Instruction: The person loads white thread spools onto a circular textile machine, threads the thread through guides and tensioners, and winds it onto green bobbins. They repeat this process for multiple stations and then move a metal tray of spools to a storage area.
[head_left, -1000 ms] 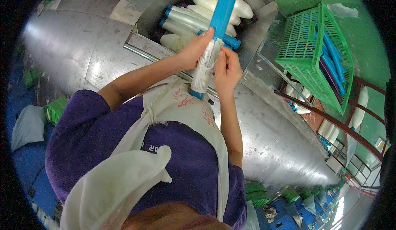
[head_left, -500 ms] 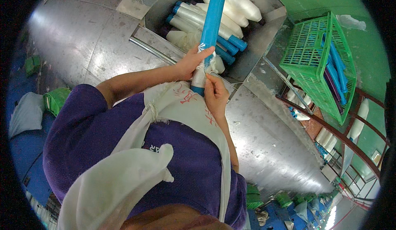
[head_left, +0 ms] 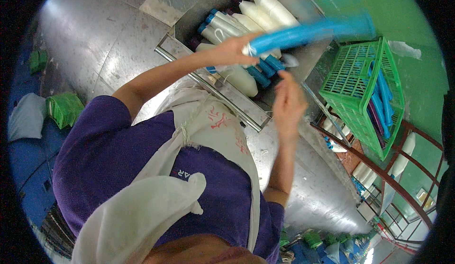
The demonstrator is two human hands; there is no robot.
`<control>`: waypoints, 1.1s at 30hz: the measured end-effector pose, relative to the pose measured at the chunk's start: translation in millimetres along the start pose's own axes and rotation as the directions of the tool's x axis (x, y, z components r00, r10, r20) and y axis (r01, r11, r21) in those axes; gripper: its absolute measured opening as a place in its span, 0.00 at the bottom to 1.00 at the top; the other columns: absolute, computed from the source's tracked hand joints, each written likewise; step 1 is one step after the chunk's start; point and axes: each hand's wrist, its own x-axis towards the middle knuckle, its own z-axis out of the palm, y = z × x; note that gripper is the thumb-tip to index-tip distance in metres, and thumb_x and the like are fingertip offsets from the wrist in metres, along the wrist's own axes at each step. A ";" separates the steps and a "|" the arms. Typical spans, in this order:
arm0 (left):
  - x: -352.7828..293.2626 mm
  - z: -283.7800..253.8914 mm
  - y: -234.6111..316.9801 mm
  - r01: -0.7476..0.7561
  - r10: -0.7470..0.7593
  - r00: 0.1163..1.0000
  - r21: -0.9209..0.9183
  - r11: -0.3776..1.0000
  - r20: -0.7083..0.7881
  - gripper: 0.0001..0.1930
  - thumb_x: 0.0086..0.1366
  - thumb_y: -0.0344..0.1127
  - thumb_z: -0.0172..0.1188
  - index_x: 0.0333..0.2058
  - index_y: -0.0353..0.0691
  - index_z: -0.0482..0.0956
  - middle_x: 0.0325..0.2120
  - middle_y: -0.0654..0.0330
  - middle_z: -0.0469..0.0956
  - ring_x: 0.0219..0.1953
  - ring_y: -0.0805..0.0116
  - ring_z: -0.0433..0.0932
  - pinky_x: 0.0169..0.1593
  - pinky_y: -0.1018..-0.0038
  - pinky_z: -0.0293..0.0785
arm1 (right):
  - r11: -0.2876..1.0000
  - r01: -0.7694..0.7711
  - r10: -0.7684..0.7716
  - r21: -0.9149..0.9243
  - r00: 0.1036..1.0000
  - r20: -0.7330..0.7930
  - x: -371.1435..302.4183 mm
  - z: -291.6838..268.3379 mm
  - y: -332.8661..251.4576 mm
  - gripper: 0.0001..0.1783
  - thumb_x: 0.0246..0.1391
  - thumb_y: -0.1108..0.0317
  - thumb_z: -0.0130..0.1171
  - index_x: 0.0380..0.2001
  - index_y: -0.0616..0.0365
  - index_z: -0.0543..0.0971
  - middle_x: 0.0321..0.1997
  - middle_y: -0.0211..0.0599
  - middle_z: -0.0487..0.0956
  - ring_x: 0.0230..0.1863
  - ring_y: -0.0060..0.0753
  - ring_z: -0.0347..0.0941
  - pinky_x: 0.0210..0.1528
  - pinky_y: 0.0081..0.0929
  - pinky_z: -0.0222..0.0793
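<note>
My left hand [head_left: 234,50] is closed round one end of a long blue yarn tube [head_left: 313,34], with a bit of white yarn by the fingers. Motion blurs the tube, which points right over a metal bin [head_left: 303,77]. To the right, lower and apart from the tube, is my right hand [head_left: 290,100], smeared, its fingers loosely stretched and nothing clear in them. A faint white blur [head_left: 290,60] shows just above its fingertips. Below my left hand lies a white yarn bobbin [head_left: 239,80] in the bin, among several other white bobbins [head_left: 275,8] and blue tube ends [head_left: 265,69].
A green plastic basket [head_left: 348,69] with blue and purple tubes stands tilted at the right. The bin has a metal rail [head_left: 208,86] along its near edge. Brown metal framing [head_left: 384,169] stands at the far right, with wound bobbins [head_left: 365,174] beside it.
The blue tube has swung from upright to pointing right, in my left hand. My right hand has left the tube's wound lower end and moved right. The view has shifted slightly.
</note>
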 end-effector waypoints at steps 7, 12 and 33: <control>10.7 47.8 1.7 -0.378 0.279 0.875 0.199 0.904 0.395 0.37 0.50 0.45 0.68 0.59 0.47 0.63 0.39 0.50 0.75 0.40 0.49 0.76 0.43 0.61 0.74 | 0.670 0.418 0.020 -0.614 0.816 0.577 16.7 -54.9 35.7 0.32 0.31 0.62 0.72 0.43 0.60 0.73 0.32 0.38 0.74 0.36 0.40 0.72 0.38 0.35 0.70; 17.3 29.9 -110.8 -0.440 0.129 0.845 0.537 0.720 0.520 0.38 0.51 0.47 0.67 0.59 0.46 0.62 0.40 0.52 0.74 0.45 0.51 0.73 0.46 0.56 0.70 | 0.604 0.240 0.316 -0.760 0.804 0.504 -22.9 -41.7 52.9 0.18 0.36 0.63 0.68 0.30 0.56 0.72 0.29 0.35 0.74 0.35 0.36 0.73 0.35 0.33 0.71; 92.3 33.4 -36.2 0.349 -0.693 0.718 -0.895 0.279 0.064 0.49 0.49 0.28 0.70 0.63 0.43 0.44 0.42 0.47 0.71 0.35 0.58 0.79 0.38 0.61 0.79 | 0.730 -0.678 0.650 -0.079 0.654 0.387 -54.6 50.5 40.2 0.20 0.47 0.58 0.64 0.34 0.64 0.75 0.25 0.38 0.77 0.25 0.30 0.74 0.27 0.27 0.69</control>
